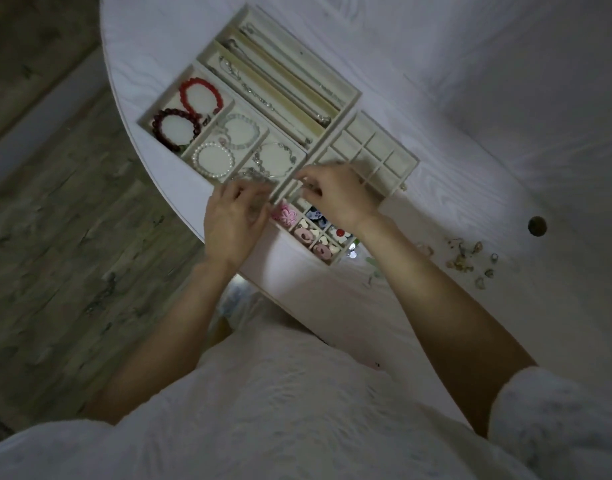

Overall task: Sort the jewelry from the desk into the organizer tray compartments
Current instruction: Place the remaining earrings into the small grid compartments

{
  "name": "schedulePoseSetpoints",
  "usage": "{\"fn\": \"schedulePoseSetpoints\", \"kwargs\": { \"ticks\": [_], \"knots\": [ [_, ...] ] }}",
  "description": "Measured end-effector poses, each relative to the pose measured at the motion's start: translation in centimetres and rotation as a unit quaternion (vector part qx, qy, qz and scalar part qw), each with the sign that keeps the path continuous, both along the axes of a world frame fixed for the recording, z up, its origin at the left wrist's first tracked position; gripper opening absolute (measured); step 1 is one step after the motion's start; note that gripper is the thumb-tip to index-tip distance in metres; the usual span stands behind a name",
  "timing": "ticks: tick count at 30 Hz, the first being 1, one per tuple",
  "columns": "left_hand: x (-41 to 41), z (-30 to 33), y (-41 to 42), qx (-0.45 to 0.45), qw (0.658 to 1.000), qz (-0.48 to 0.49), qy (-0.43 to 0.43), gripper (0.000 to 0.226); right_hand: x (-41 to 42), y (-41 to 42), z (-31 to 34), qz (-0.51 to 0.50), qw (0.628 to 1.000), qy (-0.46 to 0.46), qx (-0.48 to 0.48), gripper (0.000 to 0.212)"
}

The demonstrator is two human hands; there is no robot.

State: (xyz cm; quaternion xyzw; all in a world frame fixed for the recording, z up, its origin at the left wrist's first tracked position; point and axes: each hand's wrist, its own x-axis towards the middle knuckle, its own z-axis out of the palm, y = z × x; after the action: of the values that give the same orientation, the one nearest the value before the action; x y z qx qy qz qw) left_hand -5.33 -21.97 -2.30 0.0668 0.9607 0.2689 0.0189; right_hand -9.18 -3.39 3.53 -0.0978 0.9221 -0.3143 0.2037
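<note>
Both hands over tray's near edge | right hand (pixel 335 197) fingers curled, seem to pinch something tiny, can't tell what | left hand (pixel 233 220) curled, contents unclear | I see loose jewelry (pixel 467 258) on surface, right-hand side, right hand nearer | organizer tray (pixel 353 98)

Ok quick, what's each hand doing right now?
Left hand: fingers over the tray edge; grip cannot be told.
Right hand: fingers curled, seemingly pinching something too small to identify.

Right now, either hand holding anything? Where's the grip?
Cannot tell. Both the left hand and right hand have curled fingers at the organizer tray edge; blur hides any small piece.
</note>
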Motion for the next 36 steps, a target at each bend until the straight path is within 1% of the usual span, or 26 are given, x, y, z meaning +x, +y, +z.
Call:
{"fn": "schedulePoseSetpoints", "kwargs": {
  "ticks": [1, 4, 5, 6, 8, 11, 14, 17, 21, 24, 26, 29, 33, 36],
  "knots": [
    [-0.1, 0.0, 0.0, -0.002, 1.0, -0.009, 0.002, 0.034, 0.0, -0.2, -0.3, -0.023, 1.0, 0.007, 0.003, 0.029],
    [-0.2, 0.0, 0.1, 0.002, 0.999, -0.037, 0.027, 0.032, 0.5, 0.7, -1.2, -0.145, 0.987, 0.064, -0.012, 0.023],
    [-0.3, 0.0, 0.2, 0.0, 0.998, -0.046, 0.036, 0.03, 0.9, 1.1, -1.6, -0.163, 0.983, 0.084, -0.012, 0.021],
    [-0.3, 0.0, 0.3, -0.007, 0.997, -0.057, 0.046, 0.026, 1.4, 1.4, -2.0, -0.16, 0.982, 0.1, -0.007, 0.02],
    [-0.6, -0.2, 0.5, -0.028, 0.994, -0.081, 0.065, 0.02, 2.4, 1.6, -2.7, -0.12, 0.986, 0.119, 0.01, 0.018],
    [-1.3, 0.0, 0.6, -0.056, 0.99, -0.106, 0.071, 0.023, 3.0, 0.9, -3.6, -0.073, 0.986, 0.144, 0.048, 0.014],
    [-2.2, 0.6, 0.7, -0.066, 0.987, -0.132, 0.067, 0.021, 2.7, -0.2, -3.8, -0.062, 0.983, 0.151, 0.081, 0.015],
    [-2.7, 0.9, 1.0, -0.061, 0.986, -0.147, 0.046, 0.026, 2.1, -0.7, -3.9, -0.047, 0.981, 0.157, 0.107, 0.016],
    [-2.9, 1.0, 2.2, -0.067, 0.991, -0.118, 0.018, 0.025, 1.5, -0.9, -4.1, -0.024, 0.98, 0.145, 0.131, 0.017],
    [-3.3, 1.2, 2.9, -0.075, 0.992, -0.101, 0.007, 0.023, 1.5, -0.6, -4.2, -0.026, 0.984, 0.132, 0.115, 0.018],
    [-3.1, 1.2, 2.9, -0.06, 0.995, -0.083, 0.016, 0.021, 1.5, -0.4, -4.4, -0.035, 0.987, 0.127, 0.097, 0.018],
    [-2.4, 0.6, 2.7, -0.01, 0.999, -0.024, 0.032, 0.011, 1.4, -0.4, -4.7, -0.052, 0.989, 0.111, 0.077, 0.017],
    [-1.4, -0.2, 3.1, 0.029, 0.997, 0.064, 0.009, 0.014, 1.2, -0.7, -4.8, -0.069, 0.989, 0.113, 0.063, 0.01],
    [-1.7, 0.6, 3.7, 0.022, 0.993, 0.113, -0.038, 0.024, 1.2, -0.8, -4.9, -0.093, 0.987, 0.128, 0.036, 0.019]
  ]
}}
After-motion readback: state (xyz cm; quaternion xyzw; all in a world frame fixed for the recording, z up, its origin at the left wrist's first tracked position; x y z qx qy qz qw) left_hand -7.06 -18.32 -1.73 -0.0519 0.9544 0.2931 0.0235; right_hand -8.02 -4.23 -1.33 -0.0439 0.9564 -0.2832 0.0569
